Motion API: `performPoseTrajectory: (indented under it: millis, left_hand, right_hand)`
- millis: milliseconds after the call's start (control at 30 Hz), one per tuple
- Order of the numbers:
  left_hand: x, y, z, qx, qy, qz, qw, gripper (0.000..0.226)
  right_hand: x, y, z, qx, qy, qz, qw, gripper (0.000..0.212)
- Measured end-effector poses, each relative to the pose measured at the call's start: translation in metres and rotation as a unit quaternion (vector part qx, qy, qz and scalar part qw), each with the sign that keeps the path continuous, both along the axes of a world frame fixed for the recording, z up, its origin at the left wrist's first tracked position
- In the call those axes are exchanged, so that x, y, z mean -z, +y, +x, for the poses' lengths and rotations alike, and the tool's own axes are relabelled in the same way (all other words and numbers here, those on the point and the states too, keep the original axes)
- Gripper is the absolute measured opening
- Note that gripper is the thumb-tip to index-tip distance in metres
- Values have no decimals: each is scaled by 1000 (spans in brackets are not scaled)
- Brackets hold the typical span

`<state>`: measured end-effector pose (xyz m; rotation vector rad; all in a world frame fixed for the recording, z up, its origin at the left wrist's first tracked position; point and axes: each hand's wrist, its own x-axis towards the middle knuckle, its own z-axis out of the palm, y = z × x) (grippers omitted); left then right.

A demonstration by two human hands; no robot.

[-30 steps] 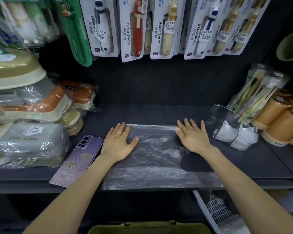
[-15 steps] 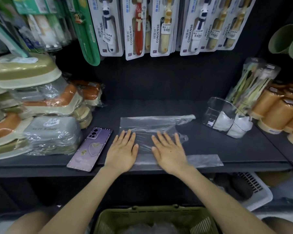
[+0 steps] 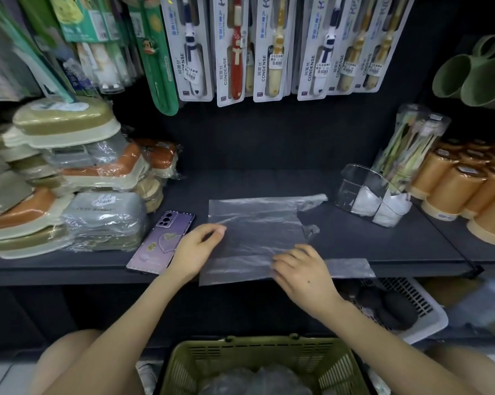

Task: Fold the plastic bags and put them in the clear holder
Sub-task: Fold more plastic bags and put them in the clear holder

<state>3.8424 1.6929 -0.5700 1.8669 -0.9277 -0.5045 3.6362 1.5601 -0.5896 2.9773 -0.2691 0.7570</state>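
Note:
A clear plastic bag [image 3: 257, 226] lies flat on the dark shelf [image 3: 383, 240], its front strip hanging slightly over the shelf edge and its handles pointing right. My left hand [image 3: 196, 249] is at the bag's left edge, thumb and curled fingers pinching the film. At the bag's front part, my right hand [image 3: 300, 269] grips the plastic with its fingers curled down on it. The clear holder [image 3: 363, 189] stands at the right of the shelf, apart from both hands, with folded white bags in its compartments.
A purple phone [image 3: 160, 243] lies just left of my left hand. Wrapped soap boxes [image 3: 69, 195] are stacked at the left, orange cups [image 3: 463, 192] at the right, and toothbrush packs [image 3: 235, 52] hang above. A green basket [image 3: 257, 357] with more bags sits below, beside a white basket [image 3: 411, 306].
Both hands lay flat on the bag and slid toward the shelf front. Now their fingers have curled, the left at the bag's left edge, the right at its front part.

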Motion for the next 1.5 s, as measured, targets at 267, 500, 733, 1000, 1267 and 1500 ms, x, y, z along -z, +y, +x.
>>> performPoseTrajectory:
  millis: [267,500,733,1000,1267,1500]
  left_hand:
    - [-8,32,-18,21,152,-87,984,67]
    - [-14,18,-20,-110,112,-114,981,50]
    - [-7,-5,-15,-132,-68,2,989,44]
    - [3,-16,-7,-125,-169,100,973,54]
    - [0,-17,-7,-89,-345,195,914,40]
    - [7,-42,-4,34,-435,101,894,40]
  right_hand:
    - [-69,16,-14,106,83,358,924,18]
    - [-111,-41,31,83,191,426,880,20]
    - [-91,-83,78,131,265,366,883,24]
    - [-57,-91,85,159,223,417,867,23]
    - [-53,-94,85,157,207,422,868,38]
    - [-51,-95,88,164,226,389,878,38]
